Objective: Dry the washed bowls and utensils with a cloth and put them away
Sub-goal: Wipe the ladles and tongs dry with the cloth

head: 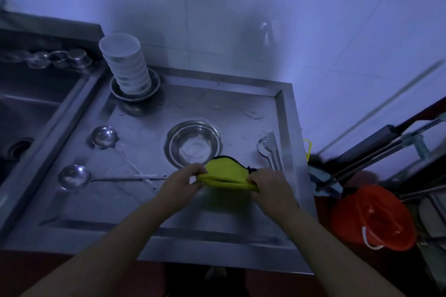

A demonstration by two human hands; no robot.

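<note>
Little appears done. At nine o'clock two steel ladles (74,176) lie untouched; at eleven, white bowls (126,65) are stacked; at centre a steel bowl (194,143) waits. The yellow cloth (225,173) is pinched by left hand (181,182) and right hand (270,182); spoons (269,149) remain at three.

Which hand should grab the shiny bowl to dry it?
Probably the left hand. It sits just below the steel bowl, slightly nearer than the right hand. Both hands grip the yellow cloth, so the right could keep it for wiping.
</note>
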